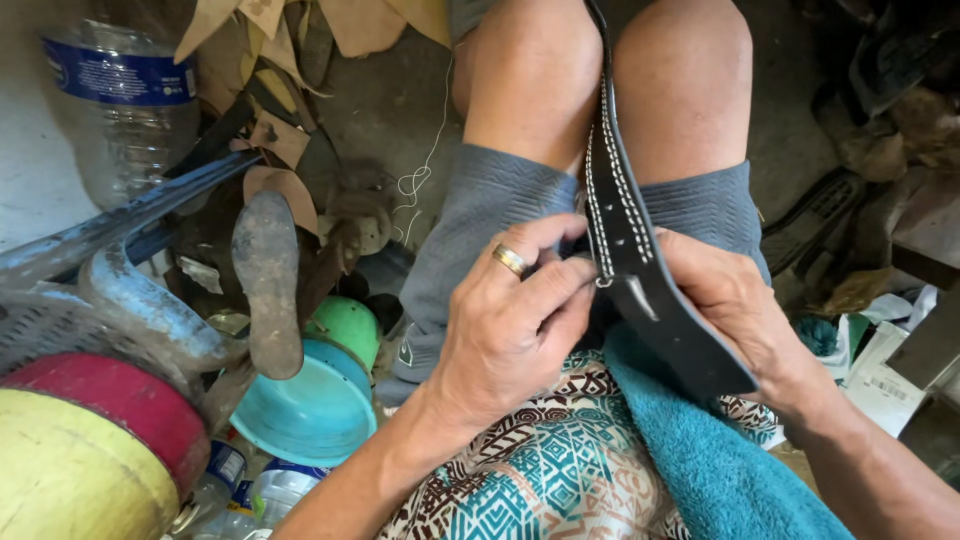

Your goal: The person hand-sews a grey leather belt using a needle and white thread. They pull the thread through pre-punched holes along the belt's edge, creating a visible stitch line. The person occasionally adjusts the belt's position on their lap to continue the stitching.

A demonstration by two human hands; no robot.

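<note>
Seated worker's lap seen from above, over a concrete floor (385,95) littered with leather scraps (280,60). At left stand a clear plastic water bottle (120,100), a blue metal stand (140,300) carrying a worn shoe sole (266,285), a turquoise bowl (305,415) and a yellow and red round container (80,460). A teal towel (700,450) lies across the patterned cloth (540,470) on the lap. Both forearms enter from the lower edge and converge above the knees. A black leather strap (640,270) with white stitching runs from between the knees to the towel. The left hand (515,320), wearing a gold ring (509,260), is curled, its fingertips pinching at the strap's stitched edge. The right hand (735,300) lies half-closed beneath the strap, supporting its underside.
</note>
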